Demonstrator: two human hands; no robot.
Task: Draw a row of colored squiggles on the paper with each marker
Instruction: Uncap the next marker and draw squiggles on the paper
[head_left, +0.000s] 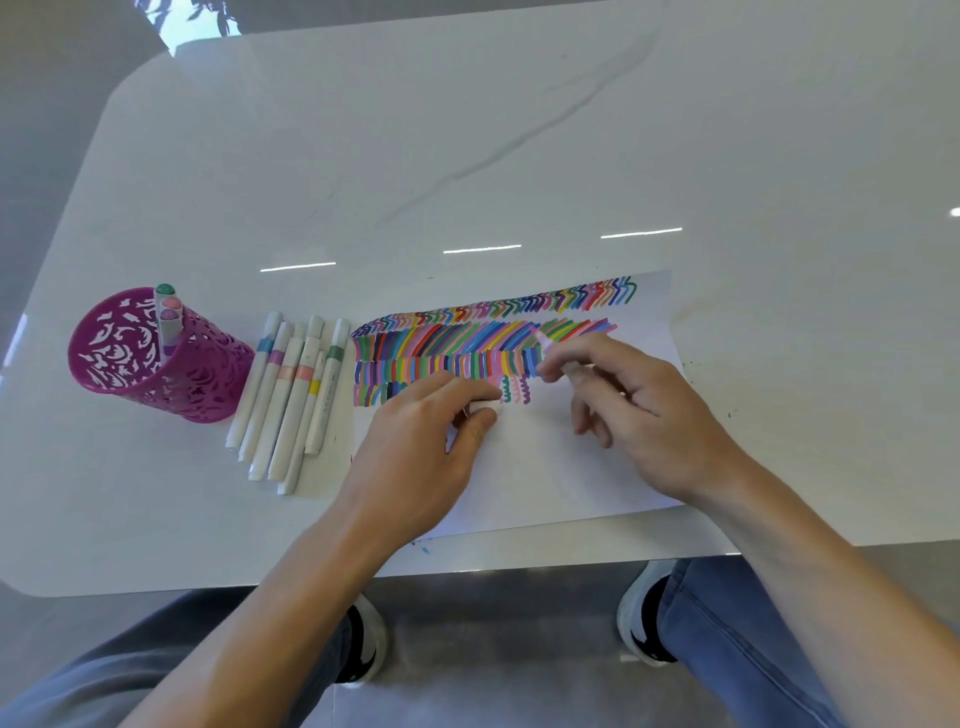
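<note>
On the paper (545, 467), below several filled rows, the squiggle row (514, 391) seems barely begun, with about four marks; the right hand (639, 415) grips a pink marker (540, 338) just above it, the left hand (426, 447) pinches a white cap (485, 407).

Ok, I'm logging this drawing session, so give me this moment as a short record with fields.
left hand: pinches a small white cap, probably a marker's, over the paper
right hand: holds a pink-ended marker above the coloured strokes
squiggles: three, at the end of the lowest row
cup: pink, standing, holds three upright markers
loose markers: side by side on the table, between cup and paper
</note>
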